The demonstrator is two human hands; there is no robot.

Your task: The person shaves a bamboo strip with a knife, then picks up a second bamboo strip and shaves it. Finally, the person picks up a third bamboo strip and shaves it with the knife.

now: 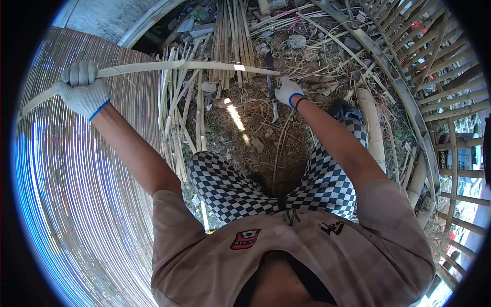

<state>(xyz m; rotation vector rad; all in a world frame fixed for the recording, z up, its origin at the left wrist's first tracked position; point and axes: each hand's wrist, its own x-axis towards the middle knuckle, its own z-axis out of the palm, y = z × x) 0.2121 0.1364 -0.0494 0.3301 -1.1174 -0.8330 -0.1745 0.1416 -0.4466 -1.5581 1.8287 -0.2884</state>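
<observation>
My left hand (pixel 83 89), in a white knit glove with a blue cuff, is wrapped round a long pale bamboo strip (pixel 138 67) near its left end. The strip runs across to the right, slightly bowed, and its far end comes right up to my right hand (pixel 289 92). That hand is gloved too, its fingers curled closed, and I cannot tell what they grip. Just left of it lies a dark-bladed knife (pixel 269 62), partly crossed by the strip. A smaller knife-like tool (pixel 275 111) rests on the ground below.
A slatted bamboo screen (pixel 76 169) stands on the left. Bundled bamboo sticks (pixel 232 38) lie ahead, with more split sticks (pixel 176 97) beside the screen. Shavings cover the ground between my knees. A thick bamboo pole (pixel 372 125) and a woven bamboo fence (pixel 434 66) are on the right.
</observation>
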